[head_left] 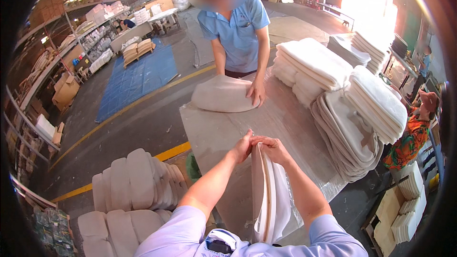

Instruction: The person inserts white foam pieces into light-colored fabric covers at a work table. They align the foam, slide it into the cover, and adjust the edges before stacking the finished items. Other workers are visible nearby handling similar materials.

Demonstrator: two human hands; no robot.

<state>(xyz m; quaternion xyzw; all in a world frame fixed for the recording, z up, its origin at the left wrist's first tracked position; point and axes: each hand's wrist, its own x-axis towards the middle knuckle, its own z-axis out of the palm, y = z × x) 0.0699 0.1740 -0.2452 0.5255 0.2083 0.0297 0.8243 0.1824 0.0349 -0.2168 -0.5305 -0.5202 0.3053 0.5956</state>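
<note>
A white cushion cover (278,195) stands on edge in front of me, its long side toward my body. A tan zip-like strip (266,195) runs down that edge. My right hand (271,147) is closed on the far end of the cover. Just left of it, my left hand (243,147) is closed at the same corner, its fingertips meeting those of the right; the exact pinch is hidden. Across the table a co-worker in a blue shirt (240,33) rests both hands on a pale cushion (221,94) lying flat.
The plastic-covered table (238,123) bears stacks of white padding (314,62) and beige covers (342,128) on the right. Piled cushions (138,181) stand at the lower left. A person in a patterned orange shirt (409,138) is at the far right.
</note>
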